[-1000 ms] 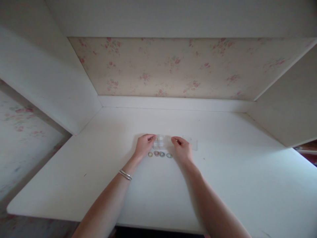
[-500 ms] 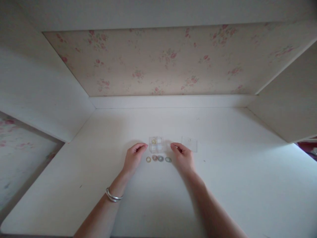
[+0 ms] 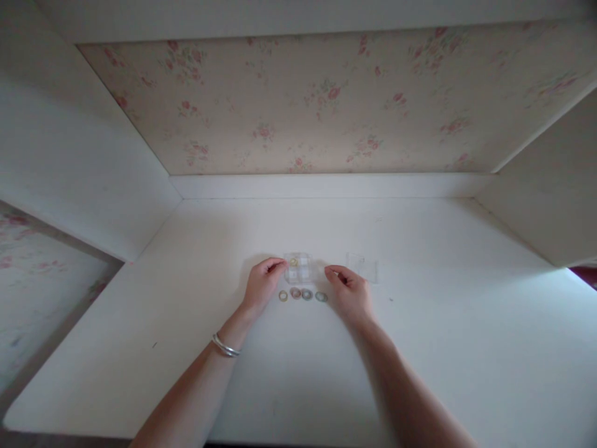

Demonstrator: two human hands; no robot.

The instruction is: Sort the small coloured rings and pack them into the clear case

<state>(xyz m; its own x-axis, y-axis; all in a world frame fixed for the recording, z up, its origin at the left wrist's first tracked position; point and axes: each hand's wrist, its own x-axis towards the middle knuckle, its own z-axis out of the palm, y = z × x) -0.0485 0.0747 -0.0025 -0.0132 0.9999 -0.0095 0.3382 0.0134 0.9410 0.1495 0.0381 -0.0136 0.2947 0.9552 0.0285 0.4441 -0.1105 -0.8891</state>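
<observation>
While both hands rest loosely curled and empty, the clear box [image 3: 298, 267] sits between left hand [image 3: 262, 285] and right hand [image 3: 351, 291].

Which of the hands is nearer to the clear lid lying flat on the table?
Right. The right hand lies just left of the clear lid, apart from it. The left hand is farther off, beyond the small clear box.

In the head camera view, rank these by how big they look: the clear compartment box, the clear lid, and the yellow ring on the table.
1. clear compartment box and clear lid: they look about alike, so no ranking.
2. yellow ring, clearly smallest.
</observation>
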